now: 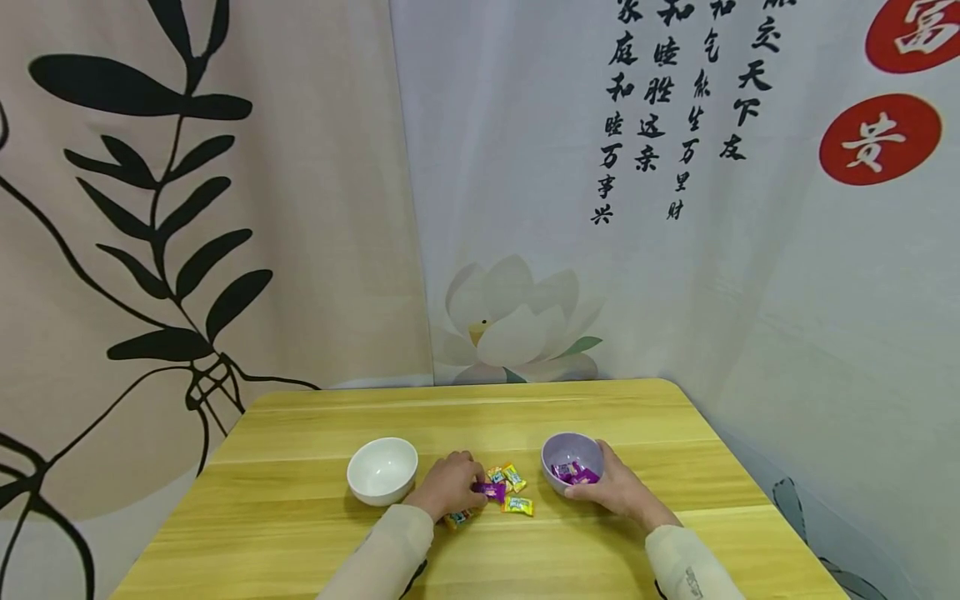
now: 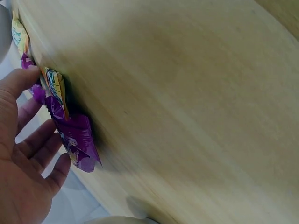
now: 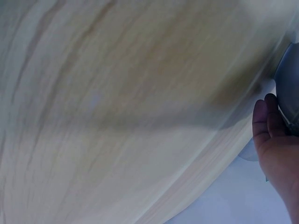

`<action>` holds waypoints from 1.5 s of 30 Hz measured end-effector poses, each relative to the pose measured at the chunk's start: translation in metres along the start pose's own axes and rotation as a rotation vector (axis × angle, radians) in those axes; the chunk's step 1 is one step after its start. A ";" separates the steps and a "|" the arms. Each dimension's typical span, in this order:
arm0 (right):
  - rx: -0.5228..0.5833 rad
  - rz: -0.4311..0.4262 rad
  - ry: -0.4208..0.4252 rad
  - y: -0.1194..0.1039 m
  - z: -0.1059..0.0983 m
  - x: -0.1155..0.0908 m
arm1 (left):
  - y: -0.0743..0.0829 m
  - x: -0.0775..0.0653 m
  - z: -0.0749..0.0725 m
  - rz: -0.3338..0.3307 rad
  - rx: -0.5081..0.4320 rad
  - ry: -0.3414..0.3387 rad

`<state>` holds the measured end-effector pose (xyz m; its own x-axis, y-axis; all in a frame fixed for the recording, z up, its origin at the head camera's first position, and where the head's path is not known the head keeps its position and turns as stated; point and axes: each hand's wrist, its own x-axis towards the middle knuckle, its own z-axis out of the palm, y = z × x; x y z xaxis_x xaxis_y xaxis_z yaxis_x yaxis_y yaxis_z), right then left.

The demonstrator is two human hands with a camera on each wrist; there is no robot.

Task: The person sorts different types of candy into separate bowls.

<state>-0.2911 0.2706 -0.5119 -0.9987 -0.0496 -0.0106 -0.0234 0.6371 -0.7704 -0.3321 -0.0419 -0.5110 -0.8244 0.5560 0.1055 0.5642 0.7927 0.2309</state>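
My left hand [image 1: 448, 487] reaches down over a small pile of wrapped candies, thumb and index finger pinching a purple-wrapped candy [image 1: 491, 491]. Close around it lie several yellow-wrapped candies [image 1: 517, 505]. In the left wrist view, the thumb and fingertip meet at the pinched purple wrapper [image 2: 38, 93], while another purple candy [image 2: 79, 137] lies beside the other fingers. With my right hand [image 1: 618, 489] I grip the right side of a light purple bowl [image 1: 570, 447]. Inside that bowl are purple-wrapped candies [image 1: 576, 473].
A white bowl [image 1: 382, 468] stands on the wooden table [image 1: 480, 417], left of my left hand. Behind the table's far edge hangs a printed cloth backdrop [image 1: 510, 208] with leaves, a lotus and characters.
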 end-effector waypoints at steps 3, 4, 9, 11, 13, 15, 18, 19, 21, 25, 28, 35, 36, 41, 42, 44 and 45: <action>-0.001 -0.004 0.004 0.001 0.000 0.000 | 0.001 0.001 0.000 -0.006 -0.009 0.014; 0.002 -0.005 0.005 0.001 0.000 0.001 | 0.000 0.002 0.000 -0.009 -0.016 0.020; 0.016 0.003 0.007 0.001 0.001 0.001 | -0.001 0.006 -0.001 -0.024 -0.042 0.047; 0.014 0.005 0.004 0.001 0.001 0.001 | 0.000 0.007 -0.002 -0.028 -0.039 0.057; 0.015 0.005 0.002 0.000 0.000 0.001 | 0.000 0.007 -0.003 -0.030 -0.035 0.066; 0.018 0.003 0.000 0.000 0.000 0.001 | 0.001 0.008 -0.004 -0.031 -0.031 0.078; 0.019 -0.001 0.000 0.000 0.000 0.001 | 0.001 0.009 -0.005 -0.033 -0.031 0.102; 0.018 -0.001 -0.001 0.000 0.000 0.002 | 0.001 0.010 -0.006 -0.032 -0.031 0.114; 0.019 0.001 -0.002 0.001 0.001 0.002 | 0.001 0.010 -0.006 -0.030 -0.031 0.140; 0.022 0.008 -0.002 0.003 0.002 0.004 | 0.003 0.011 -0.008 -0.032 -0.042 0.171; 0.019 0.009 0.000 0.004 0.002 0.004 | 0.006 0.013 -0.009 -0.040 -0.056 0.178; 0.014 -0.010 0.007 0.005 0.003 0.004 | 0.014 0.021 -0.013 -0.050 -0.086 0.222; 0.016 -0.011 0.008 0.005 0.003 0.004 | 0.016 0.022 -0.013 -0.056 -0.094 0.230; 0.021 -0.016 0.009 0.004 0.003 0.003 | 0.024 0.030 -0.017 -0.065 -0.144 0.278; 0.017 -0.023 0.010 0.004 0.003 0.003 | 0.027 0.031 -0.018 -0.069 -0.152 0.286; 0.014 -0.026 0.009 0.004 0.003 0.003 | 0.032 0.035 -0.019 -0.069 -0.167 0.299; 0.019 -0.022 0.007 0.004 0.003 0.003 | 0.035 0.037 -0.019 -0.069 -0.173 0.303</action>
<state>-0.2945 0.2706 -0.5168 -0.9983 -0.0580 0.0113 -0.0449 0.6214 -0.7822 -0.3435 0.0011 -0.4803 -0.8511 0.3822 0.3600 0.5117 0.7574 0.4056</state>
